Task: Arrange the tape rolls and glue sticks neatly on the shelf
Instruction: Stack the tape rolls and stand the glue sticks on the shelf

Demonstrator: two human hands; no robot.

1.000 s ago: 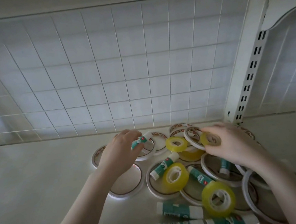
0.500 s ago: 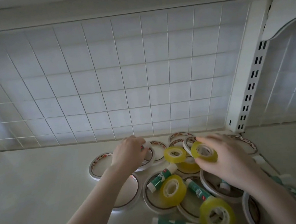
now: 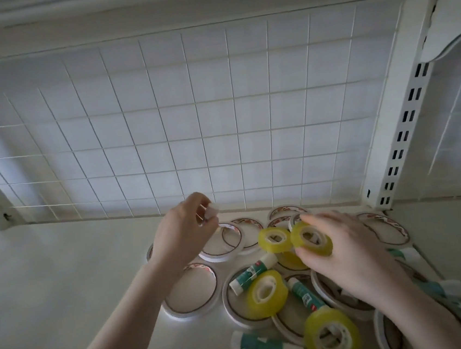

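Yellow tape, one small roll (image 3: 311, 239), sits pinched in my right hand (image 3: 354, 258): thumb under its near edge, fingers curled over its far edge, the roll raised above the pile (image 3: 277, 280) of tape rolls and glue sticks on the white shelf (image 3: 63, 277). All positions below are given relative to that pile. My left hand (image 3: 183, 236) is lifted over the pile's left edge, fingers curled round a glue stick (image 3: 211, 212) of which only the white cap end shows past my fingertips. Just left of the held roll, a second yellow roll (image 3: 274, 239) lies on top of the pile. A third yellow roll (image 3: 267, 294) lies at the pile's centre, overlapping a wide flat white tape ring (image 3: 190, 290) region's neighbour, and a fourth (image 3: 332, 334) lies at the near edge. Teal-and-white glue sticks lie among the rings: one (image 3: 253, 273) at centre, one (image 3: 267, 348) at the near edge. Behind the pile stands a white wire grid panel (image 3: 189, 121); a slotted upright post (image 3: 406, 127) rises behind the pile's right side.
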